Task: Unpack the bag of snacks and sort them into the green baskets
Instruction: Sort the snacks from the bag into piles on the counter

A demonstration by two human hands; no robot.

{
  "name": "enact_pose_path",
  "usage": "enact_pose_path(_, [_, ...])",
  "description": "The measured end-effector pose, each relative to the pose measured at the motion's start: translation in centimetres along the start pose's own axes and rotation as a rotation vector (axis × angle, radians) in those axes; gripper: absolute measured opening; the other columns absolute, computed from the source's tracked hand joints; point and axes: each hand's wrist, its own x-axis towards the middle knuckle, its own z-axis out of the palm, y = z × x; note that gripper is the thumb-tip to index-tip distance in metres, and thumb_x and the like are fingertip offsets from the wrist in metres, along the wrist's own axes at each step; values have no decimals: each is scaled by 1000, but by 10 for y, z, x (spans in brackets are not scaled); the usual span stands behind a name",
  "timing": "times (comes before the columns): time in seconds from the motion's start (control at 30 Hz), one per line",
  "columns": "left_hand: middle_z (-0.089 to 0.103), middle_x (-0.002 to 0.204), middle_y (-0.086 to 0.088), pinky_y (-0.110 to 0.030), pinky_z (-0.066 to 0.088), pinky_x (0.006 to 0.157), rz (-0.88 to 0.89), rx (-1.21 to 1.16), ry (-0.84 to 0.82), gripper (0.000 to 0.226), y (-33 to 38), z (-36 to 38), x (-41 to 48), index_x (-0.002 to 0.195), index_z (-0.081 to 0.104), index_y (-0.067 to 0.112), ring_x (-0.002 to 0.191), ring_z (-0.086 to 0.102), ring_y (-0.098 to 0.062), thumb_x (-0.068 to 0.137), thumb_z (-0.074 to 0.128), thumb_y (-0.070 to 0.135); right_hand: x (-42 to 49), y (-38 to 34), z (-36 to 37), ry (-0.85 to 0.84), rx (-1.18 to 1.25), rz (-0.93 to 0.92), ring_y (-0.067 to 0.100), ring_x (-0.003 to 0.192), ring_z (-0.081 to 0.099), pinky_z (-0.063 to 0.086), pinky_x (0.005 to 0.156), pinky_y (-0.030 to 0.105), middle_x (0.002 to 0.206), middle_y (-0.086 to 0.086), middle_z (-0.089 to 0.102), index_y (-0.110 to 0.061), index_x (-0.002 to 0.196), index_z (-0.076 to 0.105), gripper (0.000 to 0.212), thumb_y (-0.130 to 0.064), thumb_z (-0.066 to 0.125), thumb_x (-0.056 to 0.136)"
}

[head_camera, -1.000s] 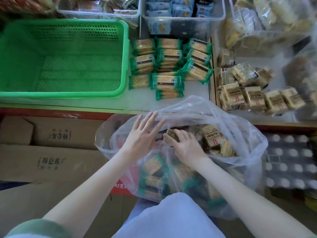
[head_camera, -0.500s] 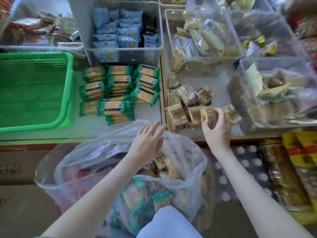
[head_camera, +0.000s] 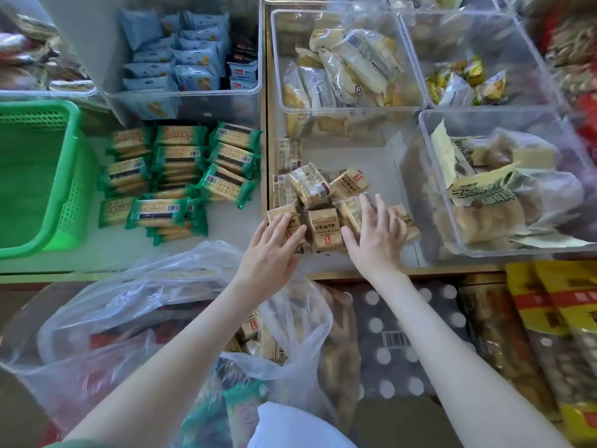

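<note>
Head view: tan, brown-printed square snack packets (head_camera: pixel 324 232), loosely heaped.

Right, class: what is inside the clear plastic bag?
Visible through the plastic bag: tan snack packets and green packets; deeper contents are covered by crumpled plastic.
</note>
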Motion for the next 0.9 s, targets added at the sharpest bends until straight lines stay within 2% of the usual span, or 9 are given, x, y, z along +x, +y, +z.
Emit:
enact_pose_path(0.1, [50,139,-21,-46,25,112,5,-43,40,46,-1,-6,-8,136,53,11,130,47,-35,96,40,30,-14,-15,-13,117,76,-58,31,136,28,20,109,52,152,16,30,-15,148,26,70,-43,50,88])
enact_pose_path(0.27, [52,138,-17,-47,32,112,3,-135,106,44,-25,-14,-54,136,50,5,130,47,-32,100,36,27,-66,-77,-17,237,280,-349,28,123,45,37,101,44,135,12,44,-9,137,35,58,-18,61,86])
enact_pose_path(0.4, [46,144,-18,-47,24,114,21,-38,44,48,-69,-8,-113,141,45,7,135,41,-33,98,35,26,-120,-133,18,-16,209,-752,26,107,57,45,95,37,121,11,58,-6,130,49,48,-9,62,85])
enact_pose_path(0.5, [39,148,-21,-48,14,116,-10,77,-6,58,-104,-3,-154,147,34,12,140,30,-34,91,41,22,-142,-158,40,-273,83,-836,30,100,61,52,88,40,112,14,63,-2,124,57,60,5,73,66])
enact_pose_path(0.57, [38,148,-23,-50,13,116,-45,114,-13,65,-119,-1,-174,147,36,11,139,31,-37,84,50,17,-144,-167,42,-400,-107,-771,34,110,55,43,99,43,121,16,58,-2,132,51,67,9,66,67])
enact_pose_path(0.63, [38,148,-23,-51,14,115,-58,116,-12,67,-125,-1,-187,147,35,11,139,33,-38,82,49,16,-143,-171,38,-475,-296,-725,32,132,33,17,114,44,142,14,40,-6,142,36,68,6,56,78])
enact_pose_path(0.7, [40,147,-23,-53,16,114,-27,107,2,63,-125,0,-193,146,35,12,137,36,-38,84,44,18,-140,-176,35,-553,-440,-660,31,142,13,-2,116,49,154,10,22,-9,147,27,68,1,52,84])
enact_pose_path(0.83, [40,147,-23,-57,25,111,63,100,44,82,-121,-2,-187,146,34,15,136,38,-38,74,71,9,-133,-178,34,-574,-654,-601,33,146,-2,-13,112,56,160,12,-2,-20,153,13,83,-13,60,84])
enact_pose_path(0.9, [37,149,-23,-57,24,111,100,86,46,89,-118,-7,-180,148,31,18,138,36,-38,71,75,8,-130,-177,34,-550,-731,-571,35,145,0,-13,112,56,159,15,-3,-25,154,6,88,-19,60,85])
